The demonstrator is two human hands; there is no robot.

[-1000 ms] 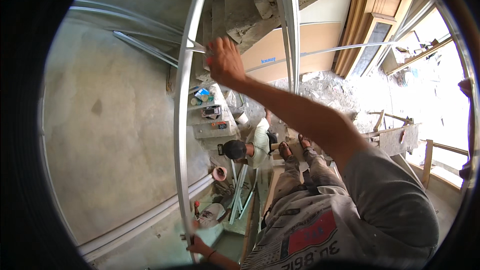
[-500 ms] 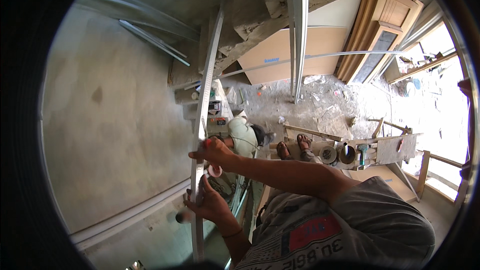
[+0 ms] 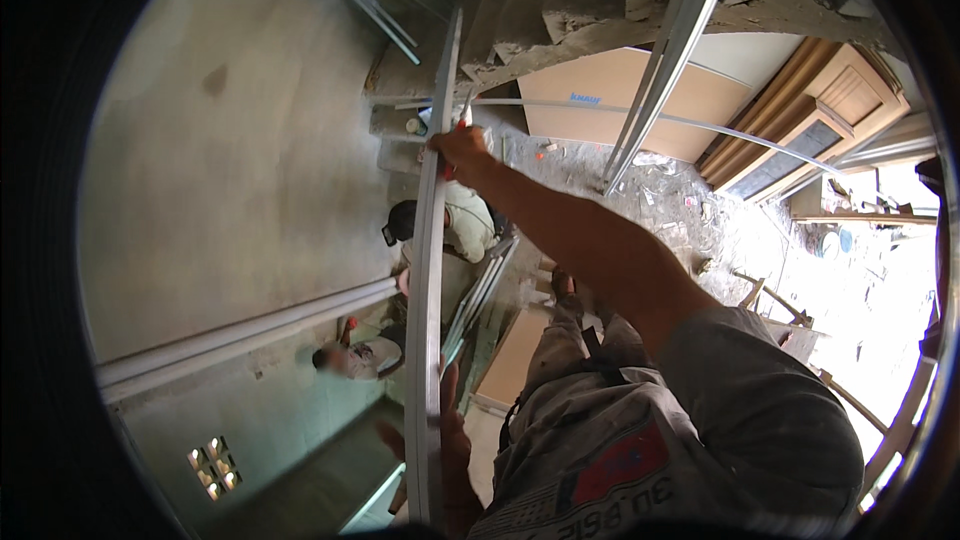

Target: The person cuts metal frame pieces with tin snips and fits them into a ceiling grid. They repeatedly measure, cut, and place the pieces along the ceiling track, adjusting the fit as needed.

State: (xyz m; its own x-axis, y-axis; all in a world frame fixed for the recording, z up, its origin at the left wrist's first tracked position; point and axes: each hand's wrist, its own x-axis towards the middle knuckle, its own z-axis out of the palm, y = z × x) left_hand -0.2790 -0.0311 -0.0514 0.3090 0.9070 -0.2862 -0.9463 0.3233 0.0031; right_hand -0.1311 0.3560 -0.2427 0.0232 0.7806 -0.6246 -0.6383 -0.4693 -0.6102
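A long pale metal channel runs upright through the middle of the view. My right hand is high along it, closed around red-handled snips whose narrow metal tip points up; its fingers touch the channel's edge. Lower down, my left hand cradles the channel, thumb on the right side and blurred fingertips showing on the left. The channel hides most of its palm.
Below, a person in a pale shirt bends beside the channel; another person is farther down. Metal profiles stand upright at right. A board leans beneath the concrete stairs, near a wooden door. Debris litters the floor.
My right hand has moved up the channel, away from my left hand, carrying the snips. My left hand appears lower. The view has shifted, showing more of the two people below.
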